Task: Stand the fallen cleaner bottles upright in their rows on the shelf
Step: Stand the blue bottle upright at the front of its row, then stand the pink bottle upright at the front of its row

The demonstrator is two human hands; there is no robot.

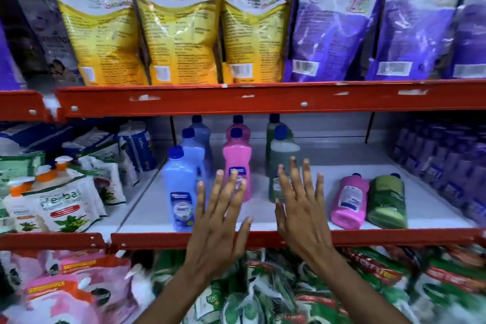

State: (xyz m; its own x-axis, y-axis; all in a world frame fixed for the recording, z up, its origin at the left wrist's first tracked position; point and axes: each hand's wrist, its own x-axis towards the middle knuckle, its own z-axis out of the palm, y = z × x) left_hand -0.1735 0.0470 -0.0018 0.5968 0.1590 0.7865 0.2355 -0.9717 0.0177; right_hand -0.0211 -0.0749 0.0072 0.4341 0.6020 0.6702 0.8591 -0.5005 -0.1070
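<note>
Three blue bottles [181, 192], three pink bottles [236, 166], three green bottles [282, 163], two hands [221, 221].

Both forearms bare, left hand [219, 214] and right hand [302, 208] ungloved.

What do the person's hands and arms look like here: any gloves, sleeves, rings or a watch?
Both are bare. The left hand and right hand wear no gloves, and no rings show on the fingers. The forearms are uncovered down to the bottom edge of the picture, with no sleeve, watch or wristband in sight. The fingernails are short and look unpainted.
</note>
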